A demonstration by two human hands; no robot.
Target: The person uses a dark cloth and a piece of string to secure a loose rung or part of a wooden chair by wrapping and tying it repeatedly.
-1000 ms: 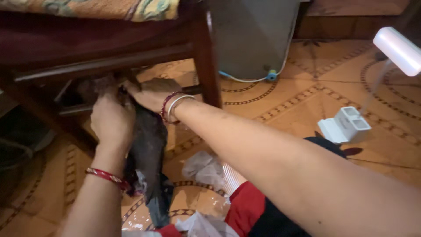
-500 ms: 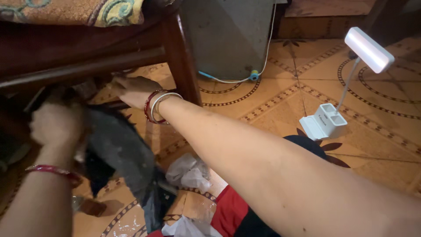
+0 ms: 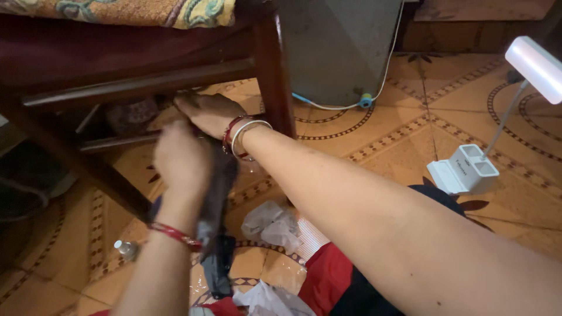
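1. Under the dark wooden chair frame (image 3: 146, 82), both hands met around a dark grey strip of cloth (image 3: 218, 193) that hung down toward the patterned orange floor tiles (image 3: 374, 134).
2. The left hand (image 3: 181, 158) was closed in a loose fist on the upper part of the cloth, with a thin red bangle (image 3: 172, 234) on its wrist.
3. The right hand (image 3: 208, 111) lay just above and behind the left one, at the chair's lower rail; its fingers curled downward onto the top of the cloth, though how firmly they pinched it could not be told.
4. Red and white bangles (image 3: 243, 137) circled the right wrist, close beside the chair's front leg (image 3: 275, 76).
5. The cloth's lower end trailed onto the floor beside a crumpled whitish plastic bag (image 3: 272, 225) and a red garment (image 3: 328, 278).
6. A small clear bottle (image 3: 126, 250) lay on the tiles left of the left forearm.
7. A grey metal box (image 3: 339, 47) stood behind the chair leg, with a white cable (image 3: 339, 106) curling at its base.
8. Well apart on the right stood a white desk lamp (image 3: 468, 169) with a two-pocket base and a bent neck.
9. A patterned cushion (image 3: 140, 10) covered the chair seat.
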